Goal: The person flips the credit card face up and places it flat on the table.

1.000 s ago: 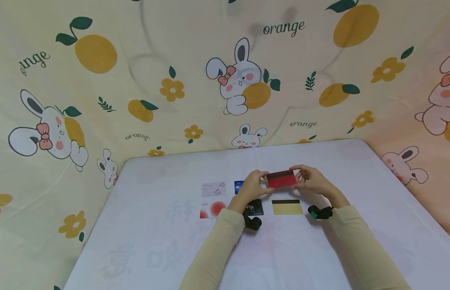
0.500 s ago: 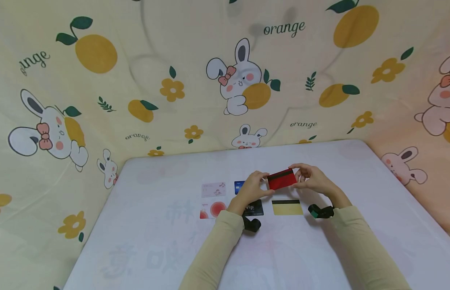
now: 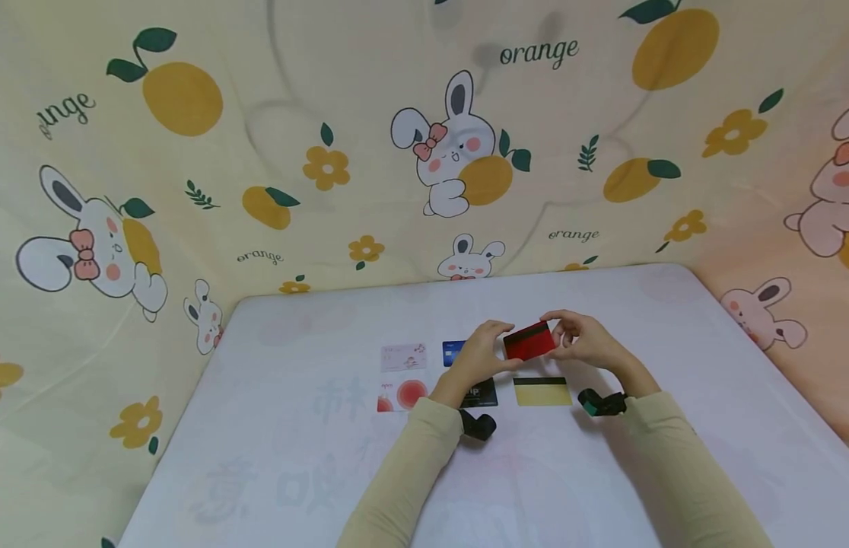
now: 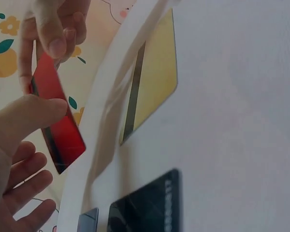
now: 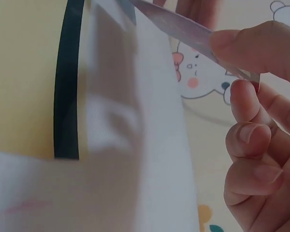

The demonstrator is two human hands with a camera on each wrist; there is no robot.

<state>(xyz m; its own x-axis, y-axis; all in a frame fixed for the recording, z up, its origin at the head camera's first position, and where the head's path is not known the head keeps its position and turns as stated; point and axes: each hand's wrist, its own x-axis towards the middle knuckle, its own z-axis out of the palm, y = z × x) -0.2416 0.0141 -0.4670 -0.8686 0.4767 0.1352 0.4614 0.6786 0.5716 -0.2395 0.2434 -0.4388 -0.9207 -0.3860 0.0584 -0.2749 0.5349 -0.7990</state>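
Note:
Above the far part of the table, both hands hold a red card [image 3: 529, 342] with a dark magnetic stripe. The left hand [image 3: 477, 355] is at its left end; in the left wrist view its thumb [image 4: 53, 110] lies across the card's face, while several other fingers stay apart from it. At the opposite end, the right hand [image 3: 589, 341] pinches the card between thumb [image 5: 251, 46] and fingers. Seen from the right wrist, the card is nearly edge-on. Beneath the hands, a gold card [image 3: 542, 392] with a black stripe lies on the table.
A blue card [image 3: 452, 353] and a black card [image 3: 484, 393] lie partly hidden by the left hand. Further left are a pale pink card [image 3: 403, 357] and a white card with red circles [image 3: 402, 396]. A patterned cloth [image 3: 370, 91] hangs behind the white table [image 3: 294, 426].
The red card has tilted, its right end higher than before, and now looks slightly shorter. The right hand has shifted a little to the left. The cards on the table have not moved.

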